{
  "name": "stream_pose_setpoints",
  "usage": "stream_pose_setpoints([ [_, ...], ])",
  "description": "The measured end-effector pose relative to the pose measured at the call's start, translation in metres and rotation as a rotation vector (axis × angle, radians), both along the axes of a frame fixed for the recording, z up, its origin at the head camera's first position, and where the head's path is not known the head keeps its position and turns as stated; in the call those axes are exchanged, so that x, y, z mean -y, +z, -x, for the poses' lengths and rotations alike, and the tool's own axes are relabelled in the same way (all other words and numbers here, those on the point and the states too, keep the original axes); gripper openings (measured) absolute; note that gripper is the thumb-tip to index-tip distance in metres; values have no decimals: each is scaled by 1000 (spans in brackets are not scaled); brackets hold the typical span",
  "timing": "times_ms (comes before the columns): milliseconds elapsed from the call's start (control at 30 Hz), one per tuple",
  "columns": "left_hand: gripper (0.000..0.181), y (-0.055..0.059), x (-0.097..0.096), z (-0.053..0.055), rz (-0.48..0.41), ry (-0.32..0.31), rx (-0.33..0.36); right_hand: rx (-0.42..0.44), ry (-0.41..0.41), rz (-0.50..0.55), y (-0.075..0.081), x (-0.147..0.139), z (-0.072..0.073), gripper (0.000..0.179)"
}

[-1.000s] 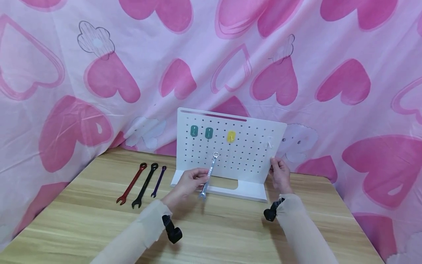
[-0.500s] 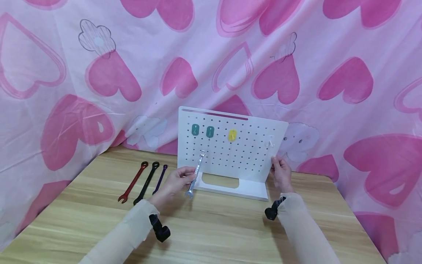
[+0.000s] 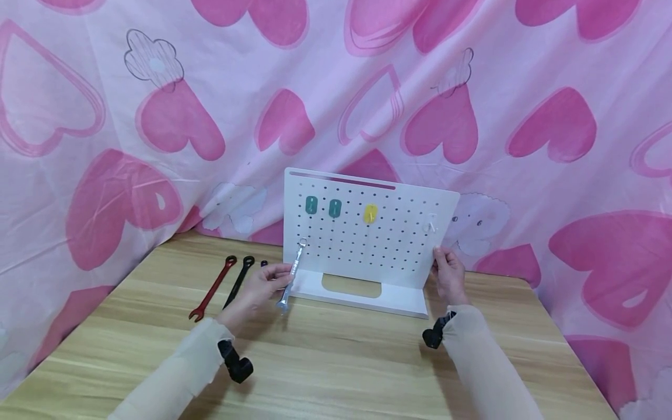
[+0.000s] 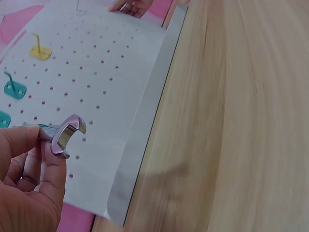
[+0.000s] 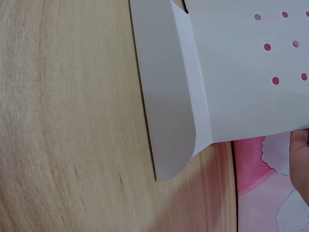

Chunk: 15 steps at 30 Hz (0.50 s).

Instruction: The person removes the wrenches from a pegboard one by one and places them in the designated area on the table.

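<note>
My left hand (image 3: 261,287) pinches a silver combination wrench (image 3: 295,267) by its shaft, ring end up and open end down, in front of the left part of a white pegboard (image 3: 362,256). In the left wrist view the wrench's open jaw end (image 4: 67,135) points toward the camera, with thumb and fingers behind it. My right hand (image 3: 448,274) grips the pegboard's right edge, thumb at the front. Two green hooks (image 3: 335,209), a yellow hook (image 3: 370,213) and a clear hook (image 3: 431,224) sit on the board, with nothing hanging from them.
Left of the board lie a red wrench (image 3: 212,290), a black wrench (image 3: 241,280) and a purple wrench (image 3: 264,263), the latter two partly hidden by my left hand. A pink heart-print cloth (image 3: 336,76) hangs behind the wooden table (image 3: 346,361).
My left hand has moved left with the silver wrench, from the board's middle toward its left side, now covering part of the black and purple wrenches. The right hand stays on the board's edge.
</note>
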State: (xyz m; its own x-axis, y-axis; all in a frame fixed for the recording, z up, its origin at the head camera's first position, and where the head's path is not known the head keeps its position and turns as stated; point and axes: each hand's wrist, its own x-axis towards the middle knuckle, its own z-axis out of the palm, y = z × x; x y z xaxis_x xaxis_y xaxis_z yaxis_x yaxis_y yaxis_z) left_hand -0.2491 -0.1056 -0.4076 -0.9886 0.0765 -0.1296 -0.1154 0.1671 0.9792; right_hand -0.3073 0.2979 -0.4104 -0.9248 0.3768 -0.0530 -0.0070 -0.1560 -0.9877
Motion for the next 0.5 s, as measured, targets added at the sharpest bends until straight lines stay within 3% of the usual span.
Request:
stream_pose_setpoints([
  [300, 37, -3, 27, -1, 32, 17, -12, 8, -1, -3, 0, -1, 1, 15],
  [500, 41, -4, 43, -8, 14, 16, 2, -20, 8, -22, -2, -1, 1, 15],
])
